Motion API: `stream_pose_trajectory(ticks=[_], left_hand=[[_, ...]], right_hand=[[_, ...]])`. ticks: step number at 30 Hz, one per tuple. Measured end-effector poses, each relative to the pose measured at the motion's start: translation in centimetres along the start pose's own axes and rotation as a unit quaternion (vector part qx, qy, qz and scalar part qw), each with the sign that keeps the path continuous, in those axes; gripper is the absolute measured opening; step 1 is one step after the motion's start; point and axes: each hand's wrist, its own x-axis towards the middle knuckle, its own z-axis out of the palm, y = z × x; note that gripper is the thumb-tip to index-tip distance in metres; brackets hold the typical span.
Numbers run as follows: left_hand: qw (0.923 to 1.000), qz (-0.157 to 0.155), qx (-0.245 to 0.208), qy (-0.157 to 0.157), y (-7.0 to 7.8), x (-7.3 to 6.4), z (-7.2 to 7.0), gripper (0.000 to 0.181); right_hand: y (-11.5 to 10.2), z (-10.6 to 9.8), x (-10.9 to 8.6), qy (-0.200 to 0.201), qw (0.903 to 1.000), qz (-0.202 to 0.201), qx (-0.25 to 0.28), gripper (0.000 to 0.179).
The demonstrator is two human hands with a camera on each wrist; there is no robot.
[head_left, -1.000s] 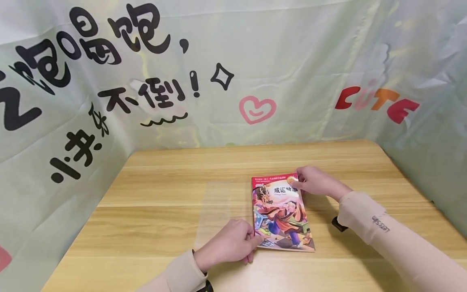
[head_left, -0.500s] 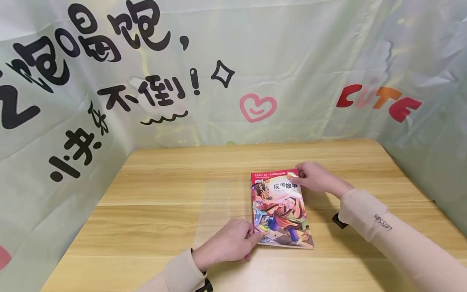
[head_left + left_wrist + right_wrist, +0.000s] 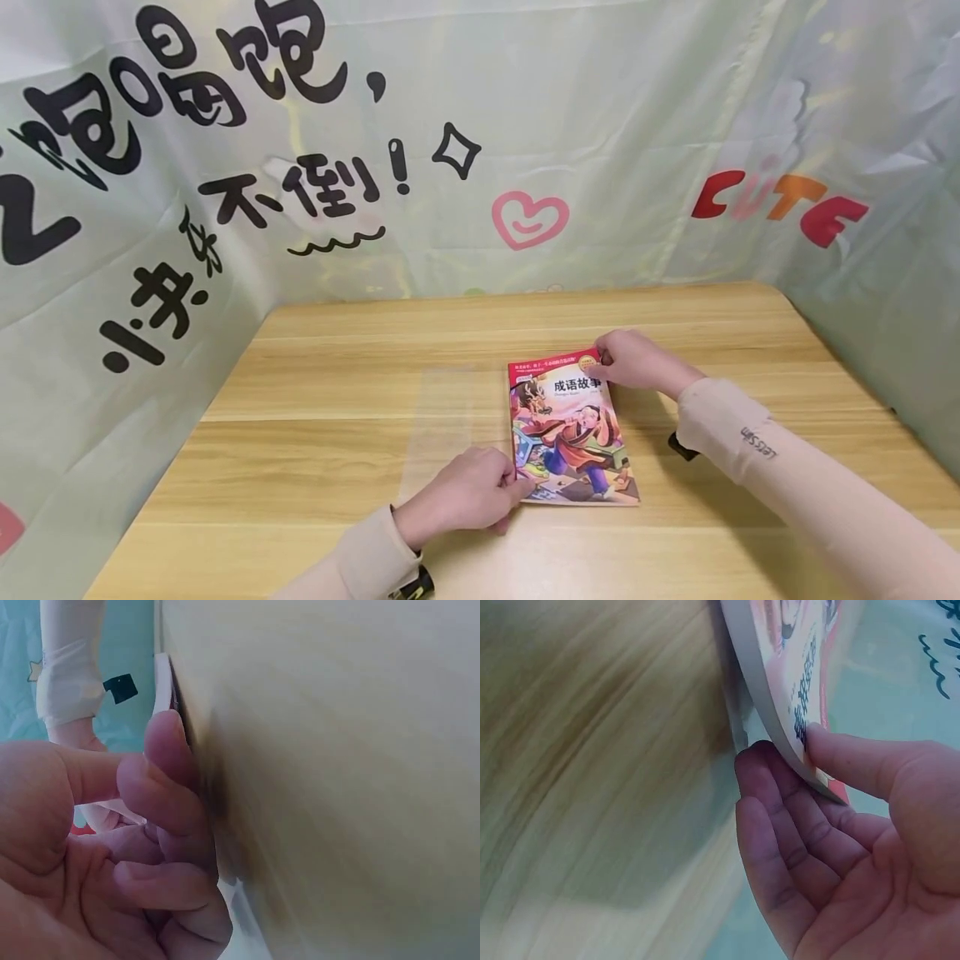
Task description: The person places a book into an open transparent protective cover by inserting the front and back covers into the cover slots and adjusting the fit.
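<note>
A paperback book [image 3: 573, 433] with a red top band and a colourful cartoon cover lies face up on the wooden table, its corner at my right hand bent up a little. My right hand [image 3: 641, 362] pinches the book's upper right corner. In the right wrist view the thumb presses on the cover, and the fingers [image 3: 802, 832] curl beneath the lifted pages. At the lower left corner my left hand [image 3: 465, 492] grips the book, thumb on the cover. The left wrist view shows its curled fingers [image 3: 169, 802] close to the tabletop and the book's pale edge [image 3: 162, 682].
A see-through, faint rectangular sheet [image 3: 438, 425] lies on the table [image 3: 300, 433] left of the book, partly behind the left hand. Pale fabric with black lettering and a pink heart [image 3: 529, 220] hangs around the table's back and sides.
The book has shifted slightly to the left, and my right hand has moved left with it. My left hand keeps its hold on the lower left corner.
</note>
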Motion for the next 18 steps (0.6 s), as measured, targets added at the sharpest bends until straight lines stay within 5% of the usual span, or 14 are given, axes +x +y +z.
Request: stream_pose_trajectory(ticks=[18], left_hand=[[0.9999, -0.005, -0.006, -0.012, -0.33, 0.25, 0.17, 0.049]], right_hand=[[-0.28, 0.64, 0.53, 0.001, 0.9989, 0.037, -0.028, 0.022]])
